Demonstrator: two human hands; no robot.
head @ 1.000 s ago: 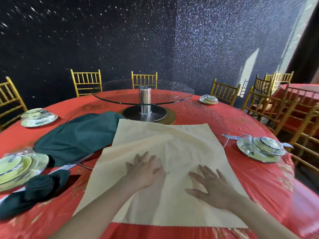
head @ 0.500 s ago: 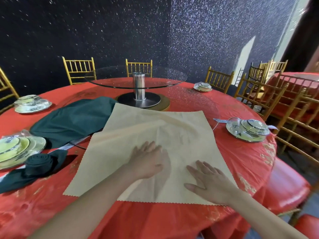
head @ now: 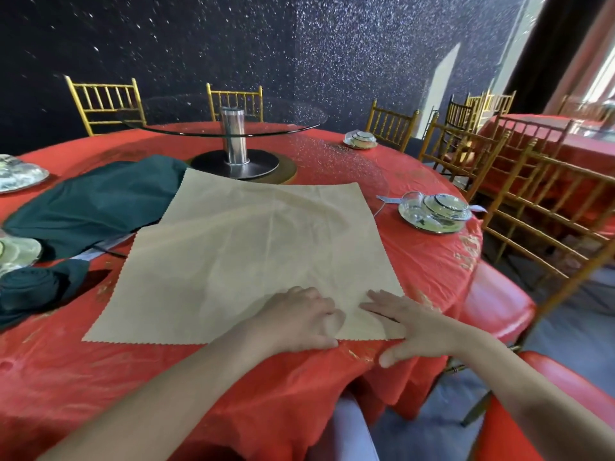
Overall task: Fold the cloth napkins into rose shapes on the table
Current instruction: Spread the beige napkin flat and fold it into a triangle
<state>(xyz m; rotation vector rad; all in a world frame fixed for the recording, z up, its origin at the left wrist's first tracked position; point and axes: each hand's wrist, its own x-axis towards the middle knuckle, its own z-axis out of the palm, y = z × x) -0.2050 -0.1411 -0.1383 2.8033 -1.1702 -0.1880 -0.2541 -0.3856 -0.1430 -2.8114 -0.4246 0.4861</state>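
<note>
**Both hands flat on the beige napkin's near right corner**

Head view: your beige napkin (head: 259, 261) lies spread open on the red tablecloth (head: 100, 377), its zigzag-cut near hem just back from the table's edge. The far left corner overlaps a loose dark green cloth (head: 93, 201).

Your left hand (head: 299, 321) rests palm down on the napkin close to the near hem. Its fingers are lightly bent and lie on the fabric, released rather than clenched. The thumb sits right at the hem, and you cannot see whether it goes under the cloth.

Your right hand (head: 416, 331) lies just beside it on the near right corner, fingers straight and flat on the fabric. Its thumb is off the napkin, over the tablecloth, and it grasps nothing.

The gold print on the tablecloth near the right hand is too blurred to read.

A rolled dark green napkin (head: 30, 287) at the left is cut by the frame edge, as are the two plates (head: 20, 174) there. The glass turntable (head: 226, 128) on its metal post (head: 234, 136) stands beyond the napkin, its rim hard to trace against the glittery wall. A wrapped place setting (head: 436, 211) to the right shows no detail through its film.
</note>
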